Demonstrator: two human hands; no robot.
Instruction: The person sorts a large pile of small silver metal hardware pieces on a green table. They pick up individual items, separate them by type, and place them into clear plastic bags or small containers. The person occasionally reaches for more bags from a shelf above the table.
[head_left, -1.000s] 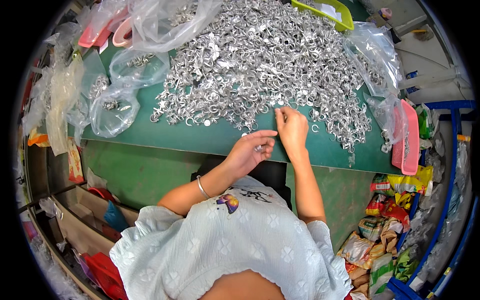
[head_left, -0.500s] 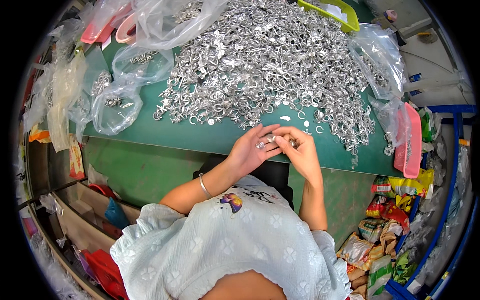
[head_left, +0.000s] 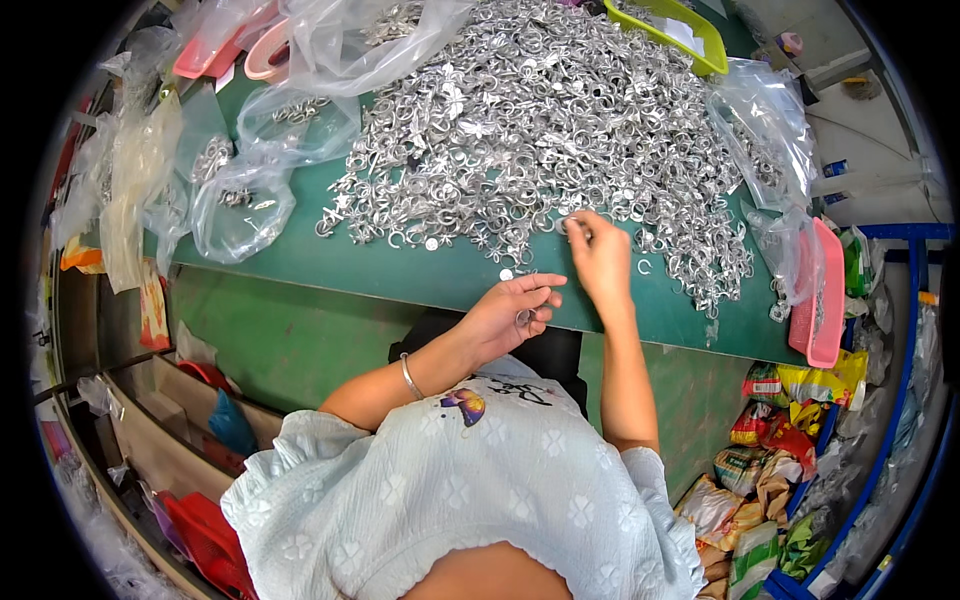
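Observation:
A broad heap of small silvery metal pieces (head_left: 540, 120), many of them ring-shaped, covers the middle of the green table (head_left: 350, 285). Close to the table's near edge, my left hand (head_left: 503, 318) is half curled with its index finger stretched out. A small silver ring (head_left: 523, 317) rests in its bent fingers. My right hand (head_left: 603, 262) reaches to the near fringe of the heap, fingers pinched together at the pieces; what lies between the fingertips is too small to make out. A round silver disc (head_left: 506, 275) lies just beyond my left hand.
Clear plastic bags (head_left: 240, 215) with metal pieces lie at the left, another bag (head_left: 765, 130) at the right. A pink basket (head_left: 825, 295) stands at the right edge, a yellow-green tray (head_left: 690, 40) at the back. Colourful packages (head_left: 770, 430) fill the lower right.
My hands have parted: the right went forward to the heap's edge, while the left stayed near the table edge and curled its fingers. The view has shifted slightly.

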